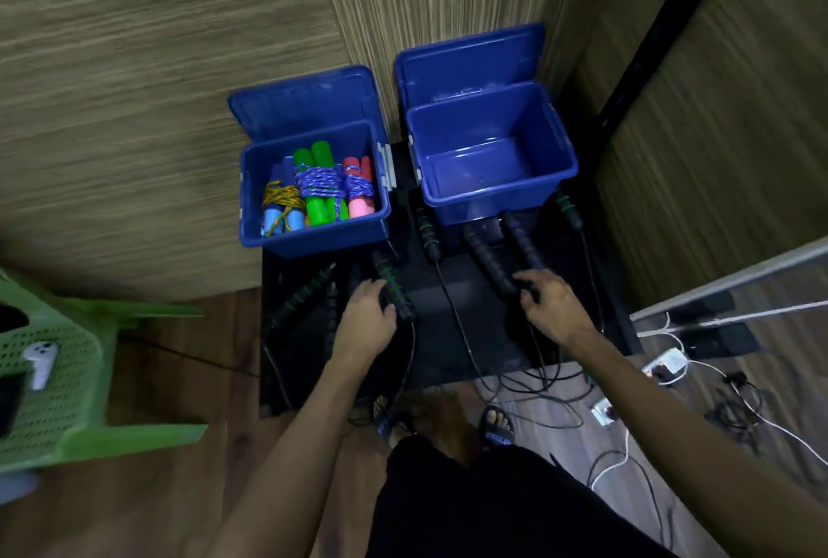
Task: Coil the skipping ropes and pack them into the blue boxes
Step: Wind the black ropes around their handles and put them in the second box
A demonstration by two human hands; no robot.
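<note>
Black worktop: your left hand grips a green-banded handle; your right hand clasps a black handle, both handles pointing toward the blue boxes.

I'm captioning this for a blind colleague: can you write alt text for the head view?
A person's left hand and right hand each grip a black foam skipping-rope handle on a black table, before two open blue plastic boxes: the left box holds coiled ropes, the right box none.

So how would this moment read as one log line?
left hand: grips handle | right hand: grips handle | left box: coiled ropes | right box: empty
</note>
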